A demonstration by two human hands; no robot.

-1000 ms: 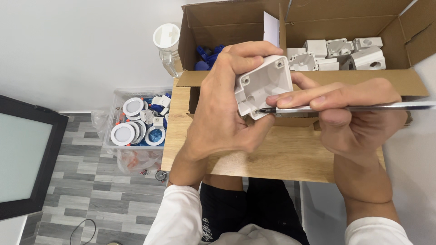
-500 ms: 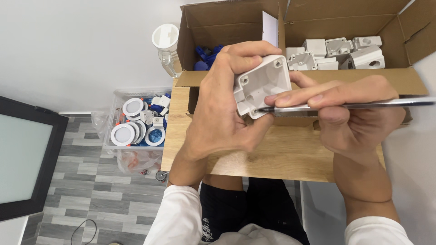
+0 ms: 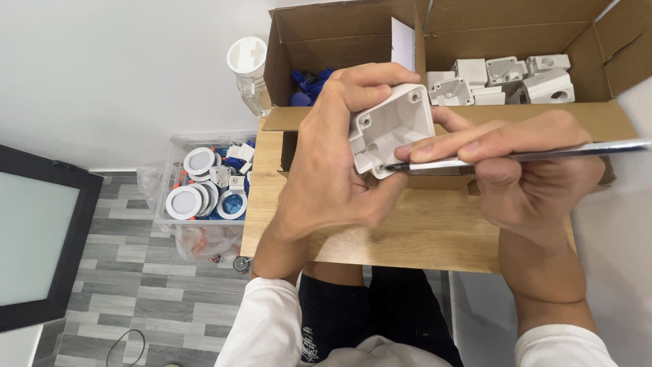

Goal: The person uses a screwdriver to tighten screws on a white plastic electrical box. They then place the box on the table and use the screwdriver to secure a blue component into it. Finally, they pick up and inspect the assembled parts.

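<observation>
The left hand's grip (image 3: 333, 163) is closed around a white plastic housing (image 3: 392, 128), thumb beneath and fingers curled over its top, holding it above the wooden bench (image 3: 407, 234) in front of the cardboard box (image 3: 339, 34). The right hand (image 3: 536, 170) pinches a thin metal tool (image 3: 516, 158), its tip at the housing's lower corner. The housing looks light, stiff and smooth, best held by its outer walls. Since the earlier frames, almost nothing has shifted; both hands hold their places.
</observation>
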